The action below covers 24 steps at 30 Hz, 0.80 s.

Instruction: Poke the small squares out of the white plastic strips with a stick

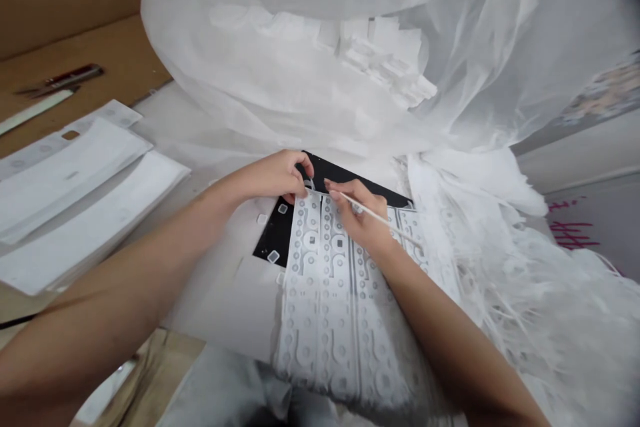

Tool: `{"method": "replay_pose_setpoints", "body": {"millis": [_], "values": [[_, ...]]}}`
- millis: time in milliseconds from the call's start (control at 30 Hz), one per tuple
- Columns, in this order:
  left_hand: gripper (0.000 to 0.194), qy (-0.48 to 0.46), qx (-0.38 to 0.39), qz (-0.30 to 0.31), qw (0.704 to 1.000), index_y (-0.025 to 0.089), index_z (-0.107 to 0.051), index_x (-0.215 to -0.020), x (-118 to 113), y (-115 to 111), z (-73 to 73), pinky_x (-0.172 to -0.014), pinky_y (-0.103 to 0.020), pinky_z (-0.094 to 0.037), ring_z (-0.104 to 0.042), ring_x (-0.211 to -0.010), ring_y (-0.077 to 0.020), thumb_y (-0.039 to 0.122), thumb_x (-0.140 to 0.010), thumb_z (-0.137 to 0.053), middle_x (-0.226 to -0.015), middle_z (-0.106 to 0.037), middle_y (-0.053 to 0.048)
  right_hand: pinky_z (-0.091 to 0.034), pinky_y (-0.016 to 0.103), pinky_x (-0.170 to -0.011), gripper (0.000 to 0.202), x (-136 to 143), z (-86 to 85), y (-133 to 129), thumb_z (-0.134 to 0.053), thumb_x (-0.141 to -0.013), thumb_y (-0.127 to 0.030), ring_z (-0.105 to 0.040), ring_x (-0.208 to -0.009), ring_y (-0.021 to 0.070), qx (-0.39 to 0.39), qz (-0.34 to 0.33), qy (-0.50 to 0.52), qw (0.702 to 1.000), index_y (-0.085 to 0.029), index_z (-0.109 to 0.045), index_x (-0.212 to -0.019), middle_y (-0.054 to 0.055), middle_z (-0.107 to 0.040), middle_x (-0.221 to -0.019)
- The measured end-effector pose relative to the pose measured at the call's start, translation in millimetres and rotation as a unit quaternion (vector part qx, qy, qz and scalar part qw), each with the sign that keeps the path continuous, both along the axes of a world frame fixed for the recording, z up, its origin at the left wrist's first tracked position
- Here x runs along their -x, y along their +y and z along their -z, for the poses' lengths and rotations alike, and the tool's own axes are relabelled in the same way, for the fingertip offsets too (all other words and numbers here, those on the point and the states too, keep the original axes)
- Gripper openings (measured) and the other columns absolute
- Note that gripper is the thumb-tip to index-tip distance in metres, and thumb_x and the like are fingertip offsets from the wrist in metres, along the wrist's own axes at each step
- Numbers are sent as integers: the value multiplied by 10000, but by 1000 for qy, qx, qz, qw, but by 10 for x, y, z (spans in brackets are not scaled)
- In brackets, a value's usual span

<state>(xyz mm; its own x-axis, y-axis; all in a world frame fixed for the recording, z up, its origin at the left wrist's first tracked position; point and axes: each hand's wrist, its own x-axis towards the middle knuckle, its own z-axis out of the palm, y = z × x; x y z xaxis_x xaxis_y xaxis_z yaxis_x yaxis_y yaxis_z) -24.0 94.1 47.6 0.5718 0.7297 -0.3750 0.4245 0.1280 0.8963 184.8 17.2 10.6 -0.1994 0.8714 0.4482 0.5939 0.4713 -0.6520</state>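
Note:
A white sheet (305, 280) with columns of printed or cut rings and curved shapes lies over a black board (273, 240). At the sheet's top left corner, my left hand (287, 177) is closed, with a small pale curled piece (310, 183) between finger and thumb. My right hand (365, 210) grips a thin white stick (383, 219), its fingertips near the sheet's top edge; the tip itself is hard to make out. Small pale squares with rounded corners (273, 257) lie on and beside the board.
A big translucent plastic bag (280, 73) holding white pieces rises behind the board. White scraps (505, 300) are heaped at right. Stacked white sheets (90, 213) lie at left, with a red-handled knife (75, 77) and a white strip (37, 110) on brown board beyond.

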Motion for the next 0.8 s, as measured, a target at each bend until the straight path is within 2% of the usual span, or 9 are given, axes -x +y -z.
{"method": "replay_pose_setpoints", "body": {"millis": [133,267,400,500,567,667,800], "values": [[357,-7,5,9,1000,204,-546,-979,23,25,35,-615,-272,-528,-667,-645,-171,135,-664,-700,-668,-649,22,-598,326,-778,152,-41,-42,-1,-678,-888,-341,-745,-814,182,73,67,121,988,-262,-737,-1004,12,-772,-889],[373,-9,9,15,1000,203,-569,-1002,31,37,61,-650,-276,-541,-671,-676,-168,157,-653,-693,-735,-664,13,-592,317,-704,221,-115,-78,3,-746,-820,-405,-735,-779,191,159,83,200,963,-239,-759,-965,25,-765,-827],[421,-2,2,16,1000,199,-616,-1074,-6,-16,47,-597,-259,-512,-654,-640,-156,209,-660,-694,-819,-682,-12,-593,331,-717,262,-233,-150,36,-730,-827,-430,-723,-790,194,193,89,159,964,-229,-780,-987,35,-770,-842],[478,33,-34,9,999,209,-659,-1134,-57,-88,21,-491,-260,-427,-585,-521,-133,337,-679,-733,-837,-691,-26,-603,333,-710,284,-318,-183,50,-773,-786,-397,-725,-795,193,191,94,130,968,-250,-780,-1029,33,-782,-893],[478,59,-76,-6,995,203,-695,-1106,-100,-130,17,-472,-261,-383,-563,-512,-131,430,-688,-746,-819,-694,-35,-608,333,-713,271,-359,-177,27,-789,-769,-385,-730,-810,193,187,77,114,973,-263,-783,-1011,34,-786,-925],[392,93,-140,-18,986,200,-745,-976,-177,-166,58,-531,-259,-393,-608,-630,-166,495,-718,-723,-802,-703,-47,-596,307,-663,203,-384,-131,-51,-773,-787,-395,-722,-772,183,174,68,99,977,-249,-794,-927,37,-785,-885],[268,117,-218,-25,969,231,-767,-825,-272,-190,168,-676,-278,-430,-650,-863,-225,478,-750,-691,-908,-741,-47,-548,269,-582,173,-382,-75,-132,-759,-811,-371,-686,-694,158,154,81,106,979,-236,-797,-911,32,-775,-828]]}}
